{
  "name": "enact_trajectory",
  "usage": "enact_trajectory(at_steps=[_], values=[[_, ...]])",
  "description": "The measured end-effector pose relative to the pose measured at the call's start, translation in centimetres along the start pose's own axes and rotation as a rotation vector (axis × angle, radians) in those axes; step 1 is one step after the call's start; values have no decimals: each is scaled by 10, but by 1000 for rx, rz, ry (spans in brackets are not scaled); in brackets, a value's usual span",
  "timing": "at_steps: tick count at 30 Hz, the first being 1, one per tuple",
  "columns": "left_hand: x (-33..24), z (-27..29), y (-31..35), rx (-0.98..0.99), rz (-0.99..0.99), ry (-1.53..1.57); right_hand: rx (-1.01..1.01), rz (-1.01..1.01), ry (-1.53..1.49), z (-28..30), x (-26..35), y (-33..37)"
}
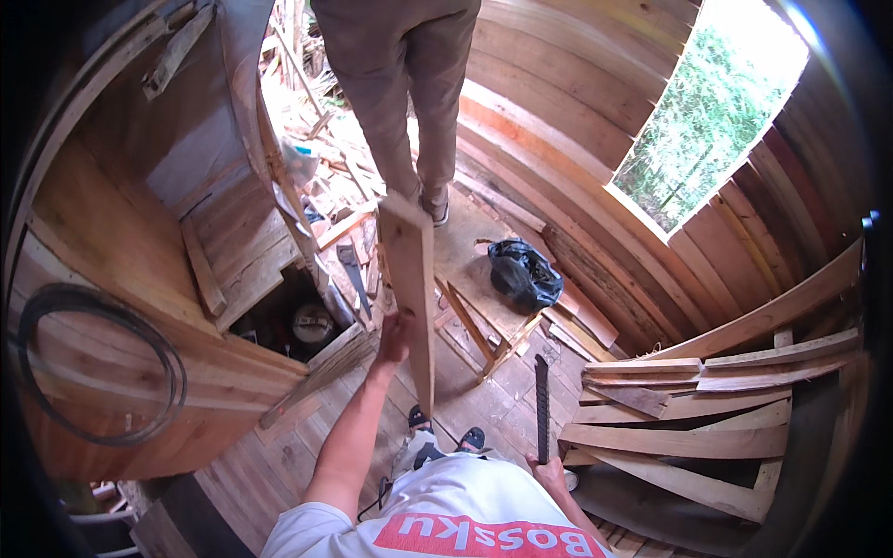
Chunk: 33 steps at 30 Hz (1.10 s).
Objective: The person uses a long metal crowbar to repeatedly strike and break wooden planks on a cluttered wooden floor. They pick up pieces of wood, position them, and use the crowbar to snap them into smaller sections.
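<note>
My left hand [398,337] is closed on the edge of a wooden board [409,279], which stands tilted upright in front of me. Its lower end comes down close to my sandalled feet. Low at my right side, my right hand [551,472] grips the bottom of a long, dark, ridged bar-like tool [542,400]; I cannot make out its exact kind. The tool points upward and is apart from the board. Left of the board lies a handsaw [353,279] with a dark blade, among wood scraps.
Another person in brown trousers [391,84] stands just beyond the board. A black plastic bag [526,274] rests on a low wooden platform [465,251]. Loose planks [679,437] pile up at the right. Coiled black tubing [102,432] hangs at the left, and a window opening [716,112] cuts the plank wall.
</note>
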<state>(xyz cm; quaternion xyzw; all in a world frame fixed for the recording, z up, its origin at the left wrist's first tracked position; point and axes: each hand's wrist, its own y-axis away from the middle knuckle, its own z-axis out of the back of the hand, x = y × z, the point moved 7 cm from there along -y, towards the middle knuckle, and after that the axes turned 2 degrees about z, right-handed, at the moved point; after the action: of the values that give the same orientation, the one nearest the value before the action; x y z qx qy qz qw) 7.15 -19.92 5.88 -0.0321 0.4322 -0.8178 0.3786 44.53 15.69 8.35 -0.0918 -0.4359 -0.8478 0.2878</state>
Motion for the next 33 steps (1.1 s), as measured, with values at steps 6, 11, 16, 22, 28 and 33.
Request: enact_trajectory(at_steps=[6,11,16,22,28,33], values=[[-102,106,-229,-39,582,987,18,-63,-67,9,1,20],[-35,45,-57,430,716,868,223,288,-624,-5,56,46],[-66,34,-28,385,823,983,-65,176,-294,-22,49,45],[-40,26,-1,754,864,459,-75,23,-507,-4,77,67],[-6,-14,87,1122,1030,299,243,23,-1292,-19,99,89],[-3,-11,138,1177,1010,100,147,-45,-1021,-33,74,68]])
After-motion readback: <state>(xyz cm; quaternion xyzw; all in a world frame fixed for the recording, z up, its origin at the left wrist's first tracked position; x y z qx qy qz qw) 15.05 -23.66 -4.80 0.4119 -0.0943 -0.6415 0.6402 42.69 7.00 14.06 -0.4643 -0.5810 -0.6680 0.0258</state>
